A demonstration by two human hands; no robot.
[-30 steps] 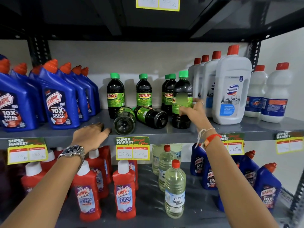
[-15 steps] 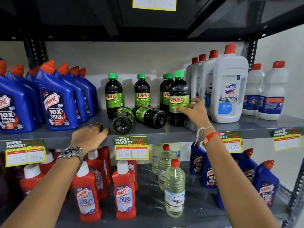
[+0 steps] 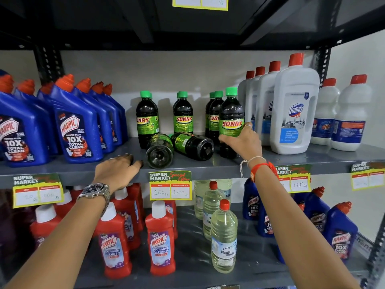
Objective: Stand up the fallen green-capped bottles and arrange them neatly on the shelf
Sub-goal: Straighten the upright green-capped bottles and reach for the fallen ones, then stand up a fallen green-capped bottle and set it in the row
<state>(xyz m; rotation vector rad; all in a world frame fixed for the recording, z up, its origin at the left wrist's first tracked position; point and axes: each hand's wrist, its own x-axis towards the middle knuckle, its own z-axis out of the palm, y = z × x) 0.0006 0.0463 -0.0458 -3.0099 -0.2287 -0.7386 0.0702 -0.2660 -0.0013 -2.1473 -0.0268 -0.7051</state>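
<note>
Two dark green-capped Sunny bottles lie on their sides on the grey middle shelf [image 3: 208, 166]: one fallen bottle [image 3: 159, 151] points its base at me, the other fallen bottle [image 3: 192, 145] lies to its right. Several more stand upright behind them. My right hand [image 3: 242, 142] grips the lower half of the front upright Sunny bottle [image 3: 231, 115], which stands on the shelf next to the white jugs. My left hand [image 3: 118, 171] rests flat on the shelf's front edge, fingertips just left of the near fallen bottle, holding nothing.
Blue Harpic bottles [image 3: 77, 126] crowd the shelf's left side. White Domex jugs [image 3: 295, 113] and smaller white bottles stand at the right. Price tags [image 3: 170, 185] hang on the shelf lip. Red Harpic bottles and clear bottles fill the lower shelf.
My right hand has kept its grip on the upright bottle, sliding a little lower on it. My left hand has stayed on the shelf edge.
</note>
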